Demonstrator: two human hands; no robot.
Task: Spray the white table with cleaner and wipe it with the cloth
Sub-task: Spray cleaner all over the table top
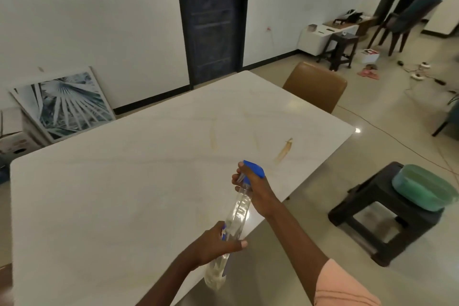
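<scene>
Nearest the camera, the left hand [213,243] was wrapped around the lower body of a clear spray bottle [236,216], its thumb lying across the plastic just above a pale cloth [215,274] that hung bunched beneath the palm, apparently pinched in the same grasp. The right hand [253,187], reaching out of a pink sleeve [345,288], clenched the bottle's neck under the blue trigger head [254,168], with the fingers curled round the front by the trigger. The bottle was held tilted, its head pointing away from the person, above the near right edge of the white table [124,194]. On the tabletop beyond the nozzle lay brownish streaks [284,150], one just ahead to the right and a fainter one further left. A tan chair [315,85] stood against the table's far side. To the right, on the floor, a dark stool [377,213] carried a green basin [422,187]. A framed picture [62,104] leaned against the wall at the left, near a dark door [211,20].
</scene>
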